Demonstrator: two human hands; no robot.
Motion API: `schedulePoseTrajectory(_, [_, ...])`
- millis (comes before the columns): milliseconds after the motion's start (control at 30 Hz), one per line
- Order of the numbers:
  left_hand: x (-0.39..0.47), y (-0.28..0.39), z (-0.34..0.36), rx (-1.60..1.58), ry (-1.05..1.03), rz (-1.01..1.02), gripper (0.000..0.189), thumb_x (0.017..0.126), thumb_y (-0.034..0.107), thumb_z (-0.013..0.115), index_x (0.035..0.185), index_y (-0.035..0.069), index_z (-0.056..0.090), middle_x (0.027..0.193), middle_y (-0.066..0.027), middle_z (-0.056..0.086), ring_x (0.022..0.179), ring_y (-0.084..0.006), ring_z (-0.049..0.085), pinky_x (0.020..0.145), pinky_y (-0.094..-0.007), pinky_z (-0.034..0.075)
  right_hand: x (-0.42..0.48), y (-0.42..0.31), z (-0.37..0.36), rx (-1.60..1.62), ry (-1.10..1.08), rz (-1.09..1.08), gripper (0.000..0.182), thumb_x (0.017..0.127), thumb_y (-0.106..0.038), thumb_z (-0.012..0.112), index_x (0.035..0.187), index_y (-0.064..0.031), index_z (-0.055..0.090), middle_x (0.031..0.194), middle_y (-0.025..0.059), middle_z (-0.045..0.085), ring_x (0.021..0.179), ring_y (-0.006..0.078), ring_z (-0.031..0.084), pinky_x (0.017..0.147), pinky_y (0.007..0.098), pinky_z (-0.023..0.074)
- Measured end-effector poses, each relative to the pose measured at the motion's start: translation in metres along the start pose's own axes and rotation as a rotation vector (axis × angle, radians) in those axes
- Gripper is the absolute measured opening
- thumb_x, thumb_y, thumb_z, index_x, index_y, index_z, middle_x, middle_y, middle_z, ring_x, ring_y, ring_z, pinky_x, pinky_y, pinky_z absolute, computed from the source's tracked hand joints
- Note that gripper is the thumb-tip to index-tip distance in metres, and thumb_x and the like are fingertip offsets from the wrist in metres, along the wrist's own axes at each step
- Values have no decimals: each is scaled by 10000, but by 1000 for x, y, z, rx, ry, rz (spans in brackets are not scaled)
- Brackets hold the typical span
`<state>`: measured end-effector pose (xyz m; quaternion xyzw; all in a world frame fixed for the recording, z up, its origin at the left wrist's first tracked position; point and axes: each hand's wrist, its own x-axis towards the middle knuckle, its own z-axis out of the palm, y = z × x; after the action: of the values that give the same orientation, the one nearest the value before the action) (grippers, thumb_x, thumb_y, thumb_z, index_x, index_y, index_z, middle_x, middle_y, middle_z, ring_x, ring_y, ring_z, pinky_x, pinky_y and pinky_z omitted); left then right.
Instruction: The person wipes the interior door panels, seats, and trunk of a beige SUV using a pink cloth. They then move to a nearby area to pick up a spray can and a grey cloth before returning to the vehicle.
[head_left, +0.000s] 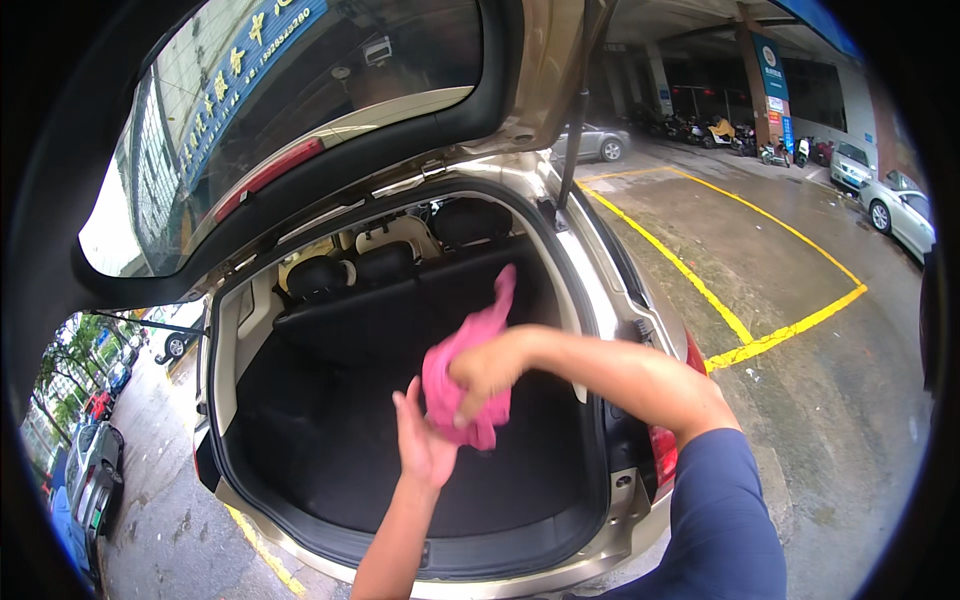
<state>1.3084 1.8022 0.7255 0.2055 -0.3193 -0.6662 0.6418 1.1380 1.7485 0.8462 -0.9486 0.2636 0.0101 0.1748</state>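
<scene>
A pink cloth, bunched up with one end trailing upward, is in the grip of my right hand, which is blurred by motion. Just below and left of it, my left hand is turned palm up with its fingers apart. The cloth overlaps part of that hand, so I cannot tell whether the two touch. Both hands are over the open rear of a gold car, above its black cargo floor.
The raised tailgate is overhead, held by a gas strut. Black rear seatbacks close off the cargo space at the front. A rear sill runs along the near edge. Other parked cars stand beyond.
</scene>
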Motion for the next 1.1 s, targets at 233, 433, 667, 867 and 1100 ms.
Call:
schedulePoseTrajectory(233, [47,-9,75,0,-160,236,271,975,115,442,1234,49,485,1190,-136,576,1124,-253,558,981,-370,455,-43,40,62,348,1028,-77,1037,618,-396,869,1416,-62,296,1338,269,375,1275,353,404,1027,403,391])
schedulePoseTrajectory(433, [106,29,114,1245,-223,898,406,976,280,499,1324,70,488,1337,-125,471,1260,-238,375,1044,-323,319,1,65,30,1336,1271,-370,498,865,-18,582,1307,-90,365,1110,104,569,802,207,648,544,334,573])
schedulePoseTrajectory(667, [27,39,38,1108,-190,645,284,979,193,493,1222,69,571,1345,-52,509,1193,-150,489,960,-282,395,17,200,-188,1478,1546,48,259,869,-96,607,1114,-110,524,942,83,611,793,261,623,645,447,578])
schedulePoseTrajectory(867, [-107,32,-165,1073,342,381,185,911,150,603,1032,16,645,1048,-37,620,820,-87,520,716,-220,427,43,118,-132,832,2265,-527,200,894,-53,552,1087,-72,502,895,65,551,726,184,535,571,372,459])
schedulePoseTrajectory(1100, [-204,-18,-297,963,513,160,279,893,264,656,980,-2,653,865,-61,662,758,-135,618,667,-276,523,45,160,-173,1812,1913,-418,112,917,-143,544,1023,-116,522,893,4,571,708,136,572,621,296,472])
